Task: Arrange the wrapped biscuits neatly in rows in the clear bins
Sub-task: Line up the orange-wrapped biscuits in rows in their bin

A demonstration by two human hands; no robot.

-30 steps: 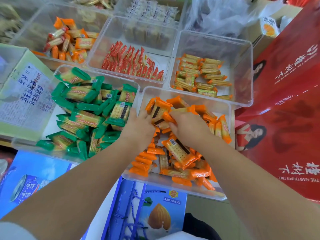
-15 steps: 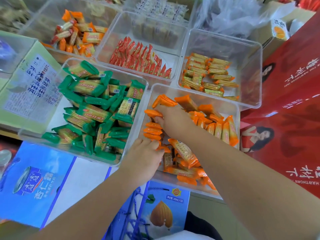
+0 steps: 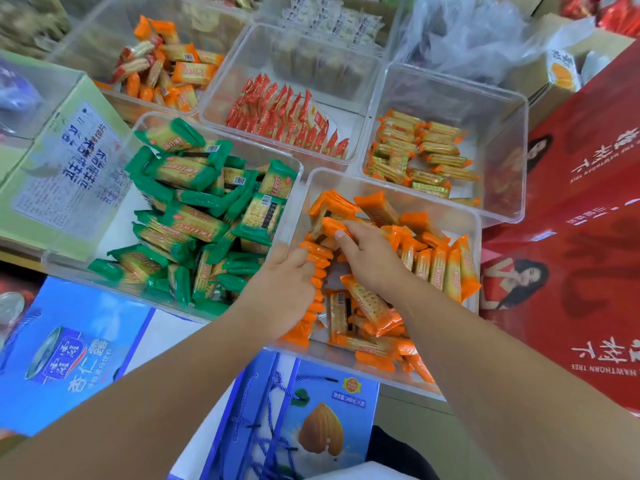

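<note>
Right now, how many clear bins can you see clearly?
5: green-wrapped biscuit bin front left, orange-wrapped biscuit bin front right; behind, mixed orange-and-red bin, red-wrapped bin, gold-wrapped bin. Blurry bins farther back may add more.

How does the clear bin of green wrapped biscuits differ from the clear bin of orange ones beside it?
The green-wrapped biscuits lie jumbled in the left clear plastic bin; the orange-wrapped biscuits in the right clear plastic bin partly stand in rows. The left hand and right hand reach into the right bin only. Both bins are clear.
</note>
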